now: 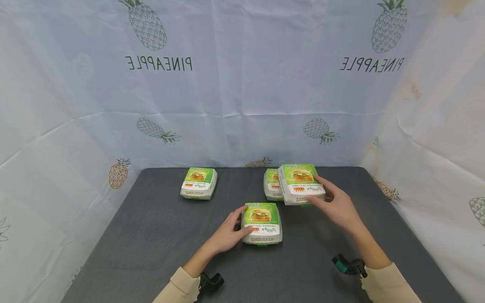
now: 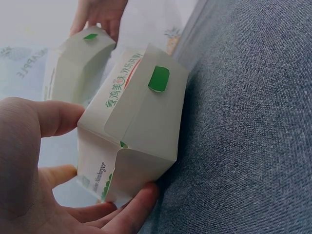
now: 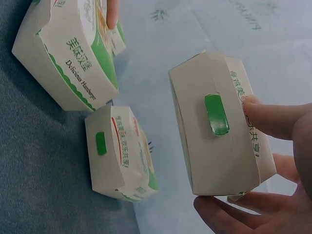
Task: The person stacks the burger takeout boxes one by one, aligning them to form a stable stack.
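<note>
We see the near carton, closed, green-and-white with a burger picture, lid up on the desk. Between one and two o'clock from it, we have the matching raised carton, also closed, green-tabbed, above the desk.

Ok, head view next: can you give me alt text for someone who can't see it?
A right hand holds a burger box above a dark table, partly hiding a second box, while the left hand grips a third box nearer the camera. A fourth box sits at the back left; behind hangs a pineapple-print cloth.
</note>
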Tool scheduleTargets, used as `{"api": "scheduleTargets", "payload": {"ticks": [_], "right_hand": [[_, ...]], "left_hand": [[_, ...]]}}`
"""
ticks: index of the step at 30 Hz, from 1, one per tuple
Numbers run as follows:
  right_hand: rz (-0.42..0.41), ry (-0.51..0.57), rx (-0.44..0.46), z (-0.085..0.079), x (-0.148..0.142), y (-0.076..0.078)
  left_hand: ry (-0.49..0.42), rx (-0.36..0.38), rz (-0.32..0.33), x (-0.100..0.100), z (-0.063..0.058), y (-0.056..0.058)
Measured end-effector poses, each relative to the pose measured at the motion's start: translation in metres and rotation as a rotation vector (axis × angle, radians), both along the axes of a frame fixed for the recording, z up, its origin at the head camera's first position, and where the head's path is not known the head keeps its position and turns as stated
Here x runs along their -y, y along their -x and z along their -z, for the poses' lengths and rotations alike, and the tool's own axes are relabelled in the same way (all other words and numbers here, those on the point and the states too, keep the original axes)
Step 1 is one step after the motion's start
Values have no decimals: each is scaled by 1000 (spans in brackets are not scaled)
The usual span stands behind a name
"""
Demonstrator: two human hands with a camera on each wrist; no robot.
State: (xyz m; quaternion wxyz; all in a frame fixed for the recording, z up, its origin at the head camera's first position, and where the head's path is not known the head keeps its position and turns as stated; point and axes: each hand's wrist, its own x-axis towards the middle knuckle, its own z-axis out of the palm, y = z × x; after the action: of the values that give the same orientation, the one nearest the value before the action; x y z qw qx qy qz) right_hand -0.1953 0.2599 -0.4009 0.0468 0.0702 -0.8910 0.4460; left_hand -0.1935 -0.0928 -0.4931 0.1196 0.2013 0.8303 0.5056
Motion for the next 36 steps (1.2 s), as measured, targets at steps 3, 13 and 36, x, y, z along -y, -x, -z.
{"api": "scheduleTargets", "payload": {"ticks": [3,13,36], "right_hand": [[-8,-4,-11,2,4,-1],[-47,1,-34,11,17,-3],[-112,33,-45,32,37,-12]], "left_hand": [[0,2,1,0,-1,0],[7,-11,2,1,1,0],[0,-17,14,0,1,1]]}}
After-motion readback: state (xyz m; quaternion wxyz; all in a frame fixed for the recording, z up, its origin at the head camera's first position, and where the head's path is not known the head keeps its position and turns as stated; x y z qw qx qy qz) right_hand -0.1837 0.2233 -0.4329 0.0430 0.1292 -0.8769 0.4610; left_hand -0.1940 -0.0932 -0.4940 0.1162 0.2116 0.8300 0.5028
